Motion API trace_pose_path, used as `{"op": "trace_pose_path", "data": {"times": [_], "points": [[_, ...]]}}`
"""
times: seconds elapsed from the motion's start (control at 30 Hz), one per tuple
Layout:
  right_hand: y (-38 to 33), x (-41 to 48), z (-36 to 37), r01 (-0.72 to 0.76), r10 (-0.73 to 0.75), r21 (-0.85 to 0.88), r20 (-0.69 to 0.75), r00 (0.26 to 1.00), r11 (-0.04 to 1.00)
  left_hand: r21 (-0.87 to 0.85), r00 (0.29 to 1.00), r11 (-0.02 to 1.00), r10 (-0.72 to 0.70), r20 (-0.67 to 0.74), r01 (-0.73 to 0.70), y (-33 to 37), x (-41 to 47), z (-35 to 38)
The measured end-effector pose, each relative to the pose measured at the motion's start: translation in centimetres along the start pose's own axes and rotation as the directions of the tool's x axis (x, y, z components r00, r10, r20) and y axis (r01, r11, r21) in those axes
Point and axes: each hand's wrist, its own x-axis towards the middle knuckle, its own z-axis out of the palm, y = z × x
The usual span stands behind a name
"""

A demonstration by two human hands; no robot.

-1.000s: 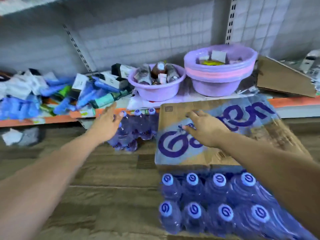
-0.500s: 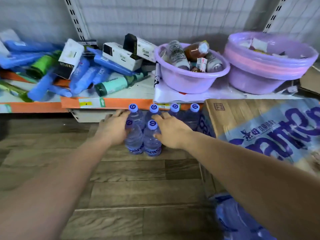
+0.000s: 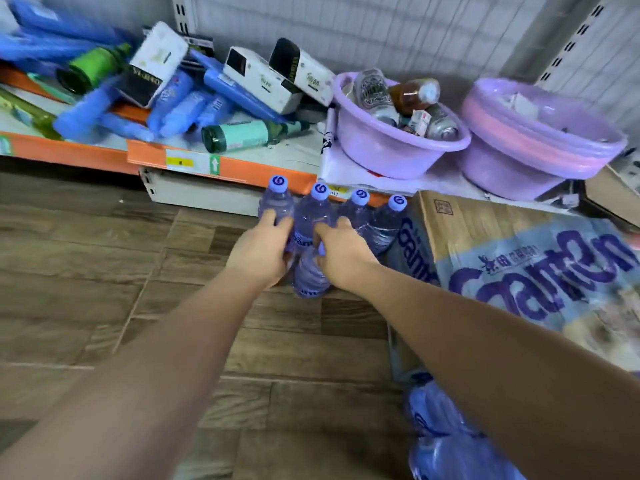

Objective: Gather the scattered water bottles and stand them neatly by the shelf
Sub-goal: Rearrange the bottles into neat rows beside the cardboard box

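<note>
Several clear water bottles with blue caps (image 3: 360, 206) stand upright in a row on the floor, against the base of the shelf (image 3: 221, 165). One more bottle (image 3: 309, 277) stands just in front of that row. My left hand (image 3: 259, 252) is closed around the leftmost bottle (image 3: 278, 200), thumb on its shoulder. My right hand (image 3: 343, 254) grips the neck of the front bottle and hides its cap. The two hands are almost touching. Whether another bottle is hidden under my left palm cannot be told.
A printed cardboard water carton (image 3: 519, 271) sits on the floor right of the row, touching it. A shrink-wrapped bottle pack (image 3: 443, 445) lies at bottom right. The shelf holds two purple basins (image 3: 398, 150), boxes and blue packets. Wood-pattern floor (image 3: 104, 271) stretches to the left.
My right hand left the carton and both hands came onto the bottles by the shelf, then closed on them. The view moved closer and to the left.
</note>
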Motion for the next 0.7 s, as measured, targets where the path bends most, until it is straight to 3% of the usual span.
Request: {"op": "trace_pose_path", "data": {"times": [0.3,0.7], "points": [[1.2,-11.9,-6.1,0.18,-0.187,0.094,0.077,0.979,0.979,0.01,0.998,0.998,-0.07,0.001,0.07,7.8,-11.2,-3.6],[4.9,-31.6,-16.0,0.439,-0.437,0.068,-0.043,0.899,0.896,0.089,0.991,0.989,-0.112,-0.071,0.118,21.0,-27.8,-12.4]]}}
